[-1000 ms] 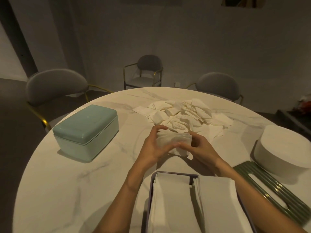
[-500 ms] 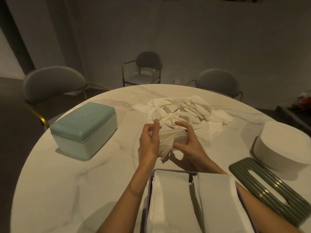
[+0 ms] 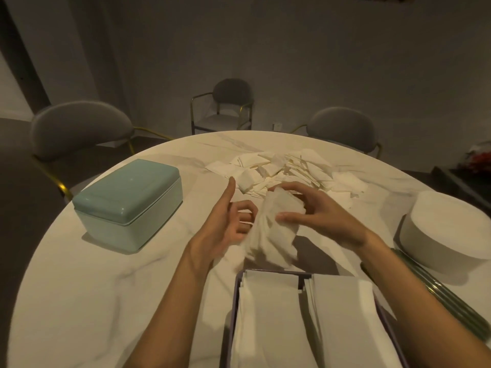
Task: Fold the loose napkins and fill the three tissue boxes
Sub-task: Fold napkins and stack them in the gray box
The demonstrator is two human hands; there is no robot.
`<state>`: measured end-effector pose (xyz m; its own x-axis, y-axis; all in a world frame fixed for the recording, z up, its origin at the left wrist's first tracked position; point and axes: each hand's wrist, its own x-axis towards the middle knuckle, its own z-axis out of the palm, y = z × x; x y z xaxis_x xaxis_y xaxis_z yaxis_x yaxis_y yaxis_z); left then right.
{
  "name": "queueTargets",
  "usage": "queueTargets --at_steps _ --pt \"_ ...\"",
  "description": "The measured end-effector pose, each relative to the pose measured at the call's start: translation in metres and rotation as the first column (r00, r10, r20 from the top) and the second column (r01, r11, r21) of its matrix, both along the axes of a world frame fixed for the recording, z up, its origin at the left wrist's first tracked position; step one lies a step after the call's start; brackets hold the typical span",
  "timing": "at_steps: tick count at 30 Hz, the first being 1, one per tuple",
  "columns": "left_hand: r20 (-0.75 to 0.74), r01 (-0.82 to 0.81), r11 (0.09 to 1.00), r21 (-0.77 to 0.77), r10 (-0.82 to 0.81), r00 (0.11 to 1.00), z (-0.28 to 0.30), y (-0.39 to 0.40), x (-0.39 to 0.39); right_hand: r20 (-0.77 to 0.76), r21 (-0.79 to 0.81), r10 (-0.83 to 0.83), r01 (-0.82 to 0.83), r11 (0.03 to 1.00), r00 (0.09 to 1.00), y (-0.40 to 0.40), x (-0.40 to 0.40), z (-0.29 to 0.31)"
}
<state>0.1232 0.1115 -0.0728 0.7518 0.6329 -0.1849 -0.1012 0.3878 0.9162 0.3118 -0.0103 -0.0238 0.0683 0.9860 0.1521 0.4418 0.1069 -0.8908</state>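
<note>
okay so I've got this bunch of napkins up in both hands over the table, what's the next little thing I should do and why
Probably square the bunch of napkins up and lower it into the open box just below. The right hand pinches the bunch, the left hand holds its other edge, and its sheets fan out unevenly. The box already holds two flat stacks, so a loose bunch likely won't sit flush.

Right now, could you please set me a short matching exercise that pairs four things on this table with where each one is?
Things:
1. teal box
2. white round box
3. napkin bundle
4. open box

Places:
A. held between both hands
B. nearest the camera, holding folded napkins
C. left side of the table, lid on
D. right edge of the table

Pairs: 1-C, 2-D, 3-A, 4-B
</note>
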Motion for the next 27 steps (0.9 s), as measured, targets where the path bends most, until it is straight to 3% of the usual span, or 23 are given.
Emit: queueTargets --at_steps 4,9,16,18,20,24,27 --pt "0.131 0.201 0.977 -0.069 -0.191 0.973 0.008 -0.023 0.012 0.050 -0.024 0.010 -0.008 1.000 0.999 -0.002 0.006 0.009" --pt "-0.071 0.197 0.978 0.063 -0.193 0.979 0.008 -0.041 0.024 0.237 0.081 -0.094 0.077 0.994 0.967 0.003 0.003 0.004" --pt "-0.030 0.169 0.974 0.152 -0.167 0.986 -0.001 -0.042 0.025 0.124 0.232 -0.266 0.233 0.944 0.956 0.008 -0.006 -0.003" --pt "0.115 0.089 0.996 0.024 -0.091 0.989 -0.003 -0.041 0.024 0.022 0.240 -0.354 0.338 0.910 0.935 0.008 -0.005 -0.006" --pt "0.271 0.001 0.991 -0.132 0.035 0.962 -0.001 -0.040 0.022 -0.011 0.126 -0.409 0.407 0.905 0.912 0.006 -0.004 -0.008" --pt "0.438 -0.086 0.942 -0.325 0.231 0.869 0.004 -0.038 0.022 -0.065 -0.208 -0.261 0.243 0.947 0.963 0.004 -0.009 -0.009" --pt "0.456 -0.092 0.926 -0.366 0.264 0.850 0.004 -0.037 0.021 -0.162 -0.185 -0.246 0.216 0.959 0.956 0.005 -0.015 -0.013"
